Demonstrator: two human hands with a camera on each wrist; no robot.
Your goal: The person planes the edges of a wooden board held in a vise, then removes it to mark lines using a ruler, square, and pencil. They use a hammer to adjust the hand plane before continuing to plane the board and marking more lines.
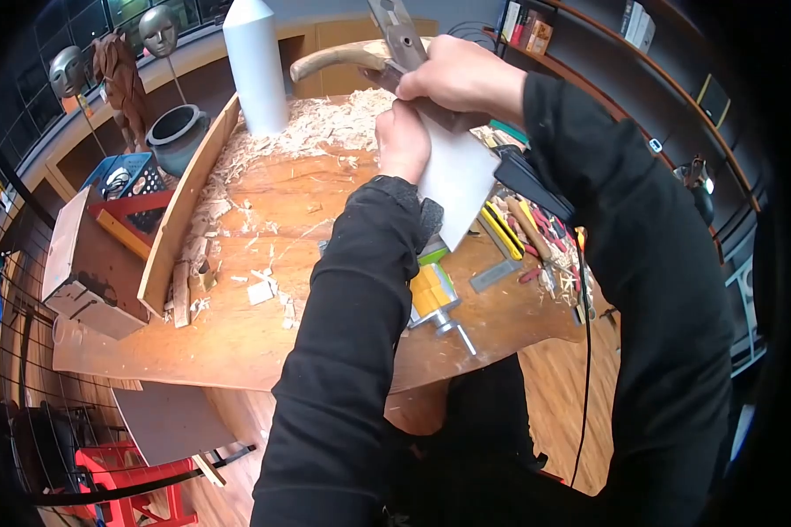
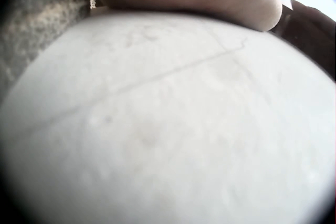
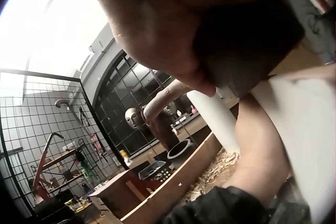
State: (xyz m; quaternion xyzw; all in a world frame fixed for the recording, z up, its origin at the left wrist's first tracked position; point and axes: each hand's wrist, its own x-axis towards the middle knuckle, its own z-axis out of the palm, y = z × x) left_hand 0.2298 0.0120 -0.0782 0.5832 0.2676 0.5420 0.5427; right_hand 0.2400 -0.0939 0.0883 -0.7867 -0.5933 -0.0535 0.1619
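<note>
The underside of the plane-like tool (image 1: 396, 25) is hiding from me behind my own knuckles, and its upper end is running out of the head view at the top edge. My right grip (image 1: 461, 75) is curling round its dark body, thumb and fingers closing on it, while its curved wooden handle (image 1: 341, 58) is sticking out to the left. My left grip (image 1: 402, 140) is lying just below the tool, over the white board (image 1: 459, 176); its fingertips are disappearing behind the tool, so I cannot tell whether they are pinching or only pressing. The board is slanting toward me above the surface (image 1: 281, 198), its far end vanishing under my hands. The left wrist view is showing mostly a blurred pale face with a faint line, and in the right wrist view the held part is sinking into shadow. My left sleeve (image 1: 343, 316) and the board are covering part of a small yellow-jawed vise (image 1: 432, 294). To the right, a yellow-and-black tool (image 1: 502, 231) is lying among other tools and scraps. Beyond my hands, shavings (image 1: 325, 132) are heaping around a white cylinder (image 1: 257, 79), and a curved wooden strip (image 1: 185, 211) is edging the left side, a dark pot (image 1: 174, 140) standing behind it.
</note>
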